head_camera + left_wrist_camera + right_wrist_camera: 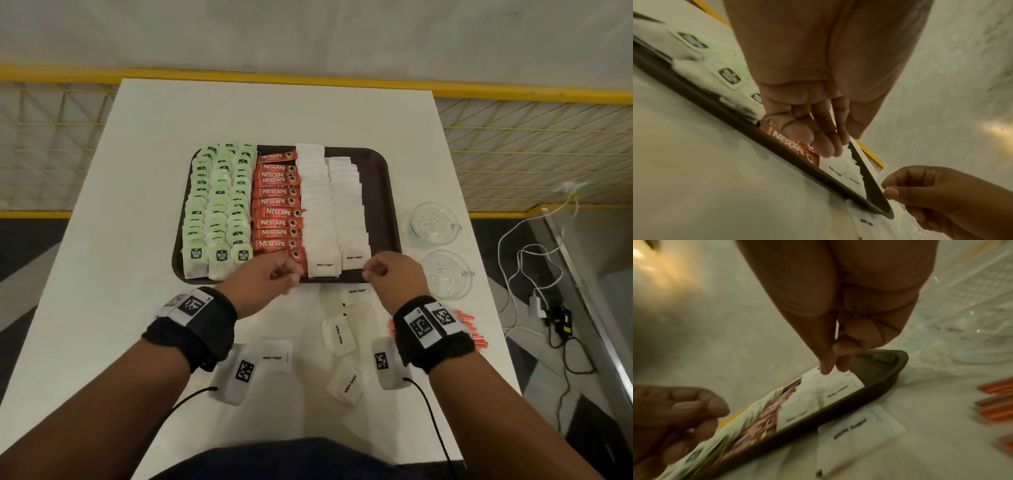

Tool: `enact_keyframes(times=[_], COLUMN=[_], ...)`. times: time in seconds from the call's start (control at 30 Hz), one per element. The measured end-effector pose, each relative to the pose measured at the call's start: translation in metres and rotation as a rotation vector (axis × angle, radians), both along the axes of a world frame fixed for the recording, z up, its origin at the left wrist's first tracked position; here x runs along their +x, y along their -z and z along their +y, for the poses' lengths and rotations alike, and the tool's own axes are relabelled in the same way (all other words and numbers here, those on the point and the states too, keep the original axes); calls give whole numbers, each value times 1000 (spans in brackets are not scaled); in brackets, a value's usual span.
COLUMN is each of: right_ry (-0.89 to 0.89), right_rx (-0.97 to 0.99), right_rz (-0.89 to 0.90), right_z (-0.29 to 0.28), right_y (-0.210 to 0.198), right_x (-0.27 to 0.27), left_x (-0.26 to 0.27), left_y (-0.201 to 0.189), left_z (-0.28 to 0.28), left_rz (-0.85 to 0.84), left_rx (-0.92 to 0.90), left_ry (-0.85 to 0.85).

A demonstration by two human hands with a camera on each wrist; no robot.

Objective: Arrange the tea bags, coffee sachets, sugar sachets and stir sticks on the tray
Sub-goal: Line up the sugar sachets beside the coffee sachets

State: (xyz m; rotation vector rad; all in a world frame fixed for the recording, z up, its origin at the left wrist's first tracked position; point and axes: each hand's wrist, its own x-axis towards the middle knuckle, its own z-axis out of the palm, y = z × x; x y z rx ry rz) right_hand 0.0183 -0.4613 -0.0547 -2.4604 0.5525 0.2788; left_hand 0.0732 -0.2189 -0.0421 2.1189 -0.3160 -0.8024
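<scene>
Both forearms fill the bottom of the head view, each wrapped in a black wristband (191, 329) with square printed markers on it. Just past them, loose white sugar sachets (339, 334) are scattered on the white table (137, 240), low centre of the frame. Red stir sticks (474, 327) can be spotted peeking out from behind the right wrist, lower right.

Left hand (263, 279) is parked over the near edge of the dark brown tray (383, 192), fingers loosely curled — nothing is seen being held in the left wrist view, where the fingertips (826, 146) hang over the nearest Nescafe sachet. Right hand (394, 274) is curled too, thumb and fingers drawn close together above the front sugar sachet on the tray; whether anything is actually pinched can't be told, the right wrist view is too blurry.

On the tray, centre of the frame, everything is lined up in overlapping columns: green-tagged tea bags (219, 212) on the left, red coffee sachets (277, 202) in the middle, white sugar sachets on the right. A bare strip is left along the tray's right side.

Two clear glass cups (435, 224) sit right of the tray — mid right of the frame.
</scene>
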Motion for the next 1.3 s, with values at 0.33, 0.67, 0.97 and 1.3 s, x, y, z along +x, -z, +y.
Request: enact_keyframes(times=[0.33,0.67,0.97,1.3], right_ry=[-467,-477,-473,-357], right_rx=[-220,-312,-391,-284], right_rz=[182,168,218,238], right_z=[31,38,38,40], right_y=[15,19,21,23], right_x=[-40,-44,-39,-38], left_x=[-57,-80,-85,-93], left_y=[22,30,30,32], left_z=[26,19,20,19], left_rz=[-115,-141,-157,-90], left_rx=[481,547,632,521], left_ry=[503,402,372,244])
